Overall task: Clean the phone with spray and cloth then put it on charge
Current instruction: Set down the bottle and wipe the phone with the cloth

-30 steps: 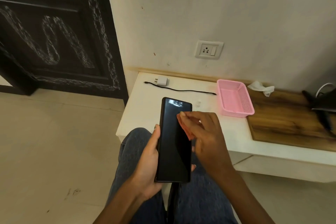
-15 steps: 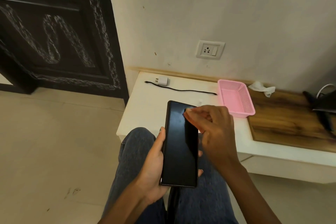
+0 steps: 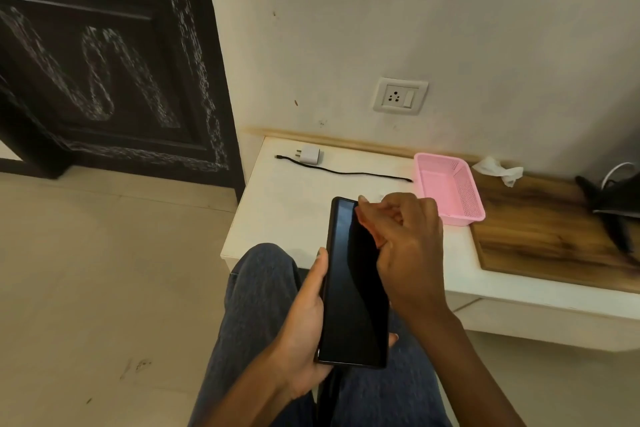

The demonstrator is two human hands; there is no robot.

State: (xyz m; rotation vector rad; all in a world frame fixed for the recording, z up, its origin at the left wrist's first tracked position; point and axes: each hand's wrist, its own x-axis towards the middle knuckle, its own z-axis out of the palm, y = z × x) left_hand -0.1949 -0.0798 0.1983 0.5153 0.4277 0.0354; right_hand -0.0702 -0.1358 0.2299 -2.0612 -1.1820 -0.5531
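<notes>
Black glossy slab phone (image 3: 353, 288) gripped in my left hand (image 3: 304, 319).
My right hand (image 3: 403, 239), fingers curled, rubs its top; cloth unseen. Next comes careful plugging.

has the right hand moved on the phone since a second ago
Yes. The right hand has slid up the phone toward its top edge, closer to the pink basket.

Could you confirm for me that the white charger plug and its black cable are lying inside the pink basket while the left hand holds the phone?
Not quite: the head view shows the white charger plug and black cable on the white table, left of the pink basket, not inside it. The left hand does hold the phone.
</notes>
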